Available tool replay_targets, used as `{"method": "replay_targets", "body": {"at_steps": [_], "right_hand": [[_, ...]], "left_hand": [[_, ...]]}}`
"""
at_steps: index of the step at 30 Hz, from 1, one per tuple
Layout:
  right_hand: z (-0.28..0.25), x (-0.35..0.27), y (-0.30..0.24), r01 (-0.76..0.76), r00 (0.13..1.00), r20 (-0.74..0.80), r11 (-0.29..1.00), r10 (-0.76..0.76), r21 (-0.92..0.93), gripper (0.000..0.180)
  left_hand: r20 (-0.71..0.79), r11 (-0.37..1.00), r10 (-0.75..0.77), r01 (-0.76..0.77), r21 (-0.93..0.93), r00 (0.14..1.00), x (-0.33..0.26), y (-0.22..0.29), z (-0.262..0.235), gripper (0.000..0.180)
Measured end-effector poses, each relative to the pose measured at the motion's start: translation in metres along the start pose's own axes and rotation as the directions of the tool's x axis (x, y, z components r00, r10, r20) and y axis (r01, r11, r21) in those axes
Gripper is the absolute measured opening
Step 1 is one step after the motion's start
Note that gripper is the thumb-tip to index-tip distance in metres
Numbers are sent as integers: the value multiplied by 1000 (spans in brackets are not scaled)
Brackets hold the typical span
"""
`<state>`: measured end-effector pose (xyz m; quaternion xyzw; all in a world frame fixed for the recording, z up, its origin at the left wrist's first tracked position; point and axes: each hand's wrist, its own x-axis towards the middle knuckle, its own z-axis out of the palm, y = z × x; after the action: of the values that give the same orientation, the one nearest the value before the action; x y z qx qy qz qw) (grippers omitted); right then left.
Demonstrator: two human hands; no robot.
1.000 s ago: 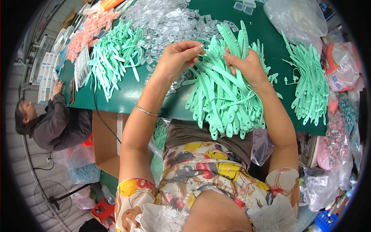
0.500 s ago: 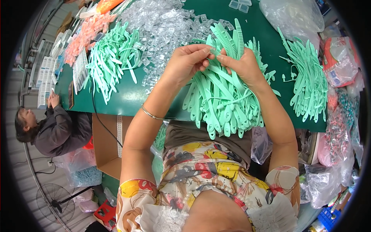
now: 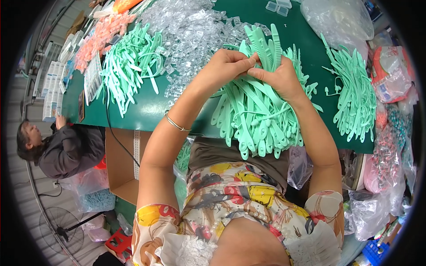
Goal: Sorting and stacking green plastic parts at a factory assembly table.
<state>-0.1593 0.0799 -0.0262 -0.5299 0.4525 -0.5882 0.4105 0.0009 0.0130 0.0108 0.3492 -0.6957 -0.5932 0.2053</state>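
Over the near edge of the table lies a thick heap of mint-green ribbed plastic straps (image 3: 262, 119). My right hand (image 3: 284, 80) is closed around a few of these straps, whose ribbed ends stick up past its thumb. Pressed against it, my left hand (image 3: 227, 66) is closed in a pinch. The two thumbs meet above the heap, and whatever lies between the left fingertips is hidden. Beyond my left hand spreads a large pile of small clear plastic clips (image 3: 191, 33).
More green straps lie in a left bundle (image 3: 128, 66) and a right bundle (image 3: 353, 93). Peach-coloured pieces (image 3: 100, 37) sit at the far left, a clear plastic bag (image 3: 335, 20) at the far right. A cardboard box (image 3: 120, 164) stands below the table; another person (image 3: 66, 146) is at the left.
My left hand has turned over and closed in against my right thumb, hiding its fingertips, where a small clear piece showed before. My right hand has barely moved.
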Motion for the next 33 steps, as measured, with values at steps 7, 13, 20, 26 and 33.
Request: {"method": "replay_targets", "body": {"at_steps": [7,13,20,26,33], "right_hand": [[-6,-4,-5,-152,988,-55,984,148,-89,20],[-2,-1,-7,-142,990,-24,988,140,-64,25],[-5,0,-11,-195,980,-53,981,194,-5,32],[-2,-1,-19,-232,971,-34,966,237,116,35],[-1,0,-17,-218,974,-42,972,222,85,27]], "left_hand": [[-121,987,61,-78,-141,991,3,-11,-4,25],[-93,998,48,-50,-24,994,5,-18,-19,26],[-217,991,137,-132,38,966,21,-29,-35,22],[-177,684,311,-91,723,934,14,-46,-76,18],[-99,454,363,-83,887,926,6,-50,-66,15]]}}
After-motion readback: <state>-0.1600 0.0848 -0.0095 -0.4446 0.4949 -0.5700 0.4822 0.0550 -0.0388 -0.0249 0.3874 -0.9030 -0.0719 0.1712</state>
